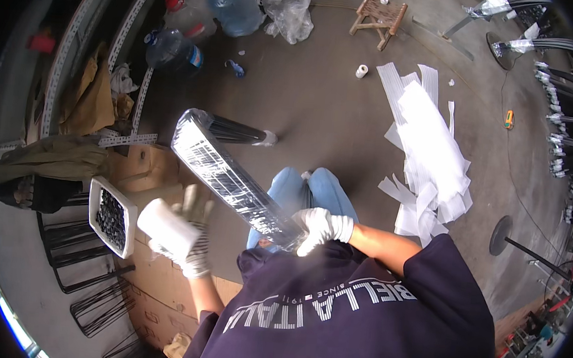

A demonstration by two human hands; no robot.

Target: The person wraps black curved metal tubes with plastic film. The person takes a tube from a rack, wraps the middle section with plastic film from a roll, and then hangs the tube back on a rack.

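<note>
Both my hands wear white gloves. My left hand (190,252), striped at the cuff and partly blurred, holds a white roll (167,227), which looks like wrapping film. Closed round the near end of a long bundle is my right hand (323,228). The bundle (229,181) is black, wrapped in shiny clear film, and slants up to the left from above my lap. At its far end, black bars (236,132) run off to the right, with a whitish wrapped tip. What lies inside the film cannot be made out clearly.
A white tub of black pieces (129,230) stands left of the roll. White foam sheets (430,150) lie on the floor at right, near a small roll (361,71) and a woven stool (380,13). Water jugs (236,7) and metal shelving (119,38) occupy the far left.
</note>
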